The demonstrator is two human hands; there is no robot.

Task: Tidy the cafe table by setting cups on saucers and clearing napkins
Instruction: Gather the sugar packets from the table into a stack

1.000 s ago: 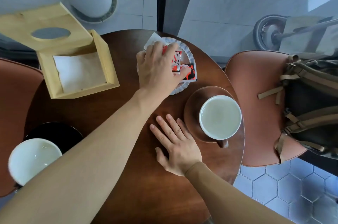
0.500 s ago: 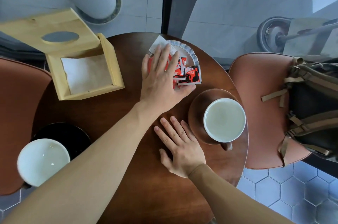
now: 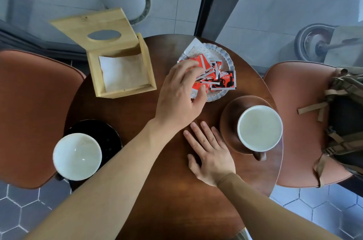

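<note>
A white cup [image 3: 259, 128] stands on a brown saucer [image 3: 228, 122] at the table's right. At the left edge a second white cup [image 3: 77, 156] sits on a black saucer [image 3: 107, 133]. A small white ruffled plate [image 3: 227, 57] at the back holds several red, black and white sachets [image 3: 224, 80] and a white slip of paper. My left hand [image 3: 180, 94] reaches onto the plate's left side, its fingers and thumb curled round the red sachets. Beside the brown saucer, my right hand [image 3: 210, 153] lies flat on the wood.
An open wooden napkin box [image 3: 149, 67] with white napkins [image 3: 121, 73] inside stands at the back left. The round dark table [image 3: 161, 210] has brown chairs on both sides. A backpack [image 3: 345, 122] rests on the right chair. A glass wall is behind.
My left hand, which lay spread flat over the sachets, has drawn back toward the plate's left side and curled its fingers on them. My right hand stays flat.
</note>
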